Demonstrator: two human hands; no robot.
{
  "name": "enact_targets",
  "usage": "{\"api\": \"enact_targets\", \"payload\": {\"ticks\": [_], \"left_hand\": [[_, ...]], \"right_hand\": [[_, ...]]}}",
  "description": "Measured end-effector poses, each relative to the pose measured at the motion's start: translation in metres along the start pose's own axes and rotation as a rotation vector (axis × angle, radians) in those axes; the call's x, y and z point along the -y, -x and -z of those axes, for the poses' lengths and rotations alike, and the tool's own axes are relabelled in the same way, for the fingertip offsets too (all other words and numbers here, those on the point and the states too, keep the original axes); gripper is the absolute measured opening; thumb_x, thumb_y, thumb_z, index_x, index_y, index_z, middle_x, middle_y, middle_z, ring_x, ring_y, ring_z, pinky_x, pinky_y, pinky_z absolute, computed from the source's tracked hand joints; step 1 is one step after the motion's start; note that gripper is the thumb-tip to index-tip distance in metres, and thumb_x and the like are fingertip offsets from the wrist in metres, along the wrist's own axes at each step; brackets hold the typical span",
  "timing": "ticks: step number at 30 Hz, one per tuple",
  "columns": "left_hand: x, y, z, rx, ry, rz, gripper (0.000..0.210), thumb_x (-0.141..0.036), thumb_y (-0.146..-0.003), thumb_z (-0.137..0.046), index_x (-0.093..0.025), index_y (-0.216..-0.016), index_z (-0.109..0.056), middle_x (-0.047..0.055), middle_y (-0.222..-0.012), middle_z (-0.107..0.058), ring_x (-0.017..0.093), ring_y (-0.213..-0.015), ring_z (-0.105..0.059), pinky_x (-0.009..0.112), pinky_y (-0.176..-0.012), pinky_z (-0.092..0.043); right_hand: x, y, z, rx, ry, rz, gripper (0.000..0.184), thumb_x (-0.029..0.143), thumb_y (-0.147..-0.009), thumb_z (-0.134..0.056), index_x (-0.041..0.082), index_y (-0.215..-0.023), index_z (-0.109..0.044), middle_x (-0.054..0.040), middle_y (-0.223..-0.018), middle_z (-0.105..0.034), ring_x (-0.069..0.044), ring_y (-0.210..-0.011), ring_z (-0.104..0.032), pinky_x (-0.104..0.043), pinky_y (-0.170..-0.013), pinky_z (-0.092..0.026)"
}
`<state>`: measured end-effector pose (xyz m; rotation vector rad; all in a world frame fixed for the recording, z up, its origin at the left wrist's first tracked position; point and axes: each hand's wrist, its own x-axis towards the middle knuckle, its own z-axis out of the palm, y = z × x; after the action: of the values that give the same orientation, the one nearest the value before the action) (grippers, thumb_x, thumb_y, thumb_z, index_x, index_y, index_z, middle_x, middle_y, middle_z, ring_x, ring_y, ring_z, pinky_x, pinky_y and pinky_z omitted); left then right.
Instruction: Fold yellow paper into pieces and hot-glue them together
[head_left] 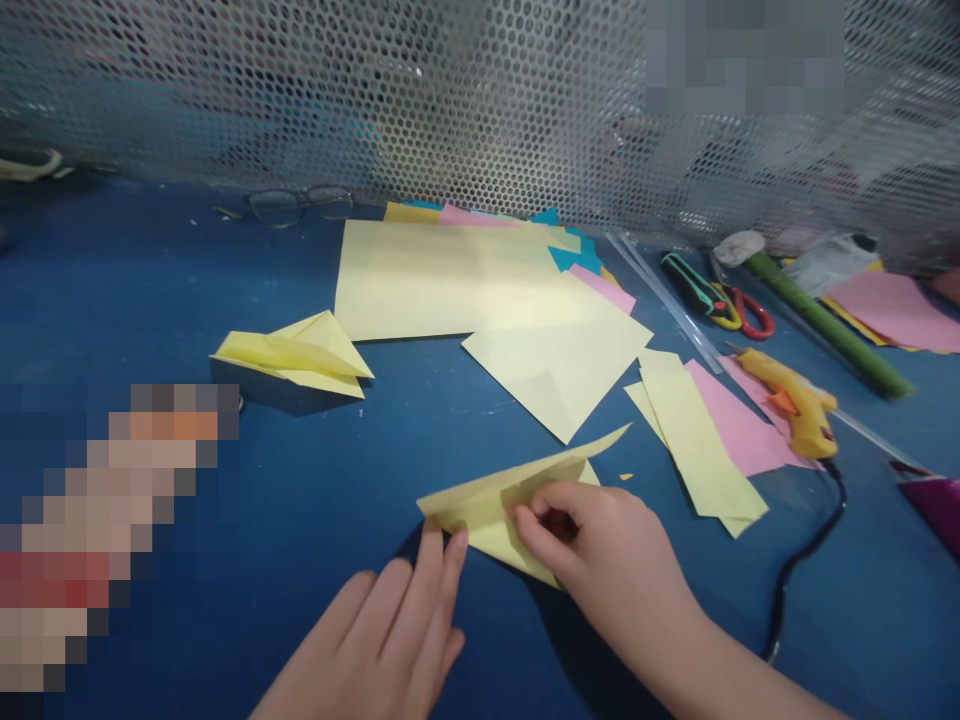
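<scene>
A folded sheet of yellow paper (495, 520) lies on the blue table with one long flap raised. My left hand (397, 610) has its fingers stretched out, and two fingertips touch the paper's left corner. Over the paper's right part, my right hand (600, 540) is closed, thumb and forefinger pinched at the fold. Exactly how much paper sits between those fingertips is hidden. Further left rests a folded yellow paper plane (300, 355). A square yellow sheet (562, 370) lies just beyond my hands, partly over a larger yellow sheet (405, 280).
Yellow strips (686, 430) and a yellow glue gun (799, 405) with a black cord lie to the right. Beyond them are scissors (750, 310), a cutter (694, 285) and a green stick (832, 325). Glasses (300, 205) lie near the perforated metal panel (480, 100). A pixelated patch covers the left.
</scene>
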<state>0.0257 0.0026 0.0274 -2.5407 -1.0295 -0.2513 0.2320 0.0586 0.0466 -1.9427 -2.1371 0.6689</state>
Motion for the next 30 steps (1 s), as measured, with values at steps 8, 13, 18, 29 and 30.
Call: {"api": "enact_targets", "payload": {"ticks": [8, 13, 18, 29, 30], "left_hand": [[0.0002, -0.0041, -0.0044, -0.016, 0.037, -0.002, 0.032, -0.010, -0.100, -0.040, -0.001, -0.123, -0.060, 0.014, -0.106, -0.075, 0.024, -0.085, -0.056, 0.040, -0.075, -0.039], [-0.0043, -0.0024, -0.0042, -0.064, 0.105, 0.107, 0.031, -0.013, -0.103, -0.038, -0.003, -0.119, -0.062, 0.012, -0.105, -0.076, 0.025, -0.082, -0.054, 0.041, -0.073, -0.039], [-0.0063, -0.0023, -0.0046, -0.090, 0.129, 0.110, 0.029, -0.013, -0.104, -0.038, -0.003, -0.116, -0.062, 0.012, -0.107, -0.076, 0.024, -0.085, -0.055, 0.041, -0.076, -0.039], [-0.0040, -0.0012, -0.0062, -0.053, 0.098, 0.104, 0.031, -0.018, -0.105, -0.037, -0.004, -0.124, -0.057, 0.010, -0.107, -0.076, 0.022, -0.086, -0.058, 0.040, -0.076, -0.039], [-0.0029, -0.0009, -0.0065, -0.042, 0.101, 0.106, 0.031, -0.019, -0.105, -0.038, -0.005, -0.125, -0.057, 0.010, -0.105, -0.076, 0.021, -0.086, -0.060, 0.039, -0.075, -0.039]], "right_hand": [[-0.0028, 0.0028, -0.0012, 0.001, 0.027, 0.005, 0.040, 0.038, -0.088, -0.052, 0.021, -0.052, -0.046, 0.0028, -0.046, -0.053, -0.012, -0.042, -0.045, -0.024, -0.047, -0.023], [-0.0005, 0.0027, -0.0011, -0.004, 0.039, 0.001, 0.040, 0.038, -0.089, -0.052, 0.021, -0.053, -0.048, 0.0035, -0.048, -0.055, -0.012, -0.044, -0.045, -0.023, -0.048, -0.022], [0.0030, 0.0015, 0.0015, -0.031, 0.064, -0.010, 0.036, 0.035, -0.083, -0.057, 0.021, -0.052, -0.045, 0.0037, -0.047, -0.052, -0.012, -0.045, -0.044, -0.022, -0.048, -0.023], [-0.0005, -0.0005, 0.0052, 0.028, 0.085, 0.015, 0.053, 0.050, -0.076, -0.073, 0.019, -0.050, -0.039, 0.0048, -0.047, -0.047, -0.011, -0.046, -0.041, -0.022, -0.048, -0.021], [-0.0004, -0.0006, 0.0051, 0.034, 0.089, 0.018, 0.054, 0.052, -0.077, -0.073, 0.019, -0.050, -0.039, 0.0046, -0.048, -0.047, -0.011, -0.047, -0.042, -0.022, -0.048, -0.021]]}}
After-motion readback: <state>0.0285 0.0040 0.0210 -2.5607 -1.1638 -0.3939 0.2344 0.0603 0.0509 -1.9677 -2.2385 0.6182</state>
